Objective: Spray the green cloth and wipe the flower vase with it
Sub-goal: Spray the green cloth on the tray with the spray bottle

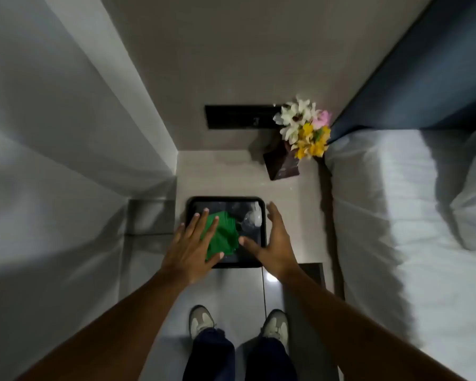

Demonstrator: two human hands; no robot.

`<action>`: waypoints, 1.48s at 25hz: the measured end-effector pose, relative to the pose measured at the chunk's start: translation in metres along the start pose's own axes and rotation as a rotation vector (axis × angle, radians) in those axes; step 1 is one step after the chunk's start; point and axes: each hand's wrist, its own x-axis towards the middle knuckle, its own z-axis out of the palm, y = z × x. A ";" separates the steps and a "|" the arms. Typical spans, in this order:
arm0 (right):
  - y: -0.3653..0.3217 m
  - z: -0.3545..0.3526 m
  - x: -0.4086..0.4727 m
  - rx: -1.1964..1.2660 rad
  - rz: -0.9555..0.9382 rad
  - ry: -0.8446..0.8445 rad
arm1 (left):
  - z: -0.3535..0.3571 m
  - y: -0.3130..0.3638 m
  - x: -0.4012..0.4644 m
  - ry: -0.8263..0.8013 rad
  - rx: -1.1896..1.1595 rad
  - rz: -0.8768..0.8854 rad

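Note:
A folded green cloth (223, 237) lies in a black tray (262, 207) on a pale bedside surface. Beside the cloth in the tray lies a clear spray bottle (252, 220), blurred. My left hand (193, 248) hovers over the cloth's left part with fingers spread; I cannot tell if it touches. My right hand (272, 240) is spread just right of the cloth, over the tray's right edge, thumb near the cloth. A dark square flower vase (280, 162) with white, yellow and pink flowers (304, 127) stands at the back right of the surface.
A bed with white sheets (396, 215) borders the surface on the right, with a dark headboard (423, 78) behind. A white wall (52, 133) closes the left. A black switch panel (237, 116) sits on the back wall. My shoes (204, 321) stand on a glossy tiled floor.

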 end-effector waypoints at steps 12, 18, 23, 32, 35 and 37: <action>0.036 0.037 0.068 0.530 0.104 0.430 | 0.073 -0.018 0.051 -0.011 0.074 0.058; 0.035 -0.020 0.114 1.170 0.422 0.331 | 0.071 -0.013 0.066 -0.109 0.096 0.028; 0.043 -0.020 0.134 1.202 0.480 0.270 | 0.070 -0.013 0.071 -0.184 0.060 0.022; 0.039 -0.013 0.148 1.204 0.386 0.213 | 0.073 -0.017 0.070 -0.167 0.063 0.048; 0.041 -0.013 0.149 1.200 0.369 0.167 | 0.075 -0.015 0.069 -0.166 0.063 0.044; 0.041 -0.013 0.151 1.201 0.357 0.154 | 0.077 -0.015 0.069 -0.160 0.064 0.037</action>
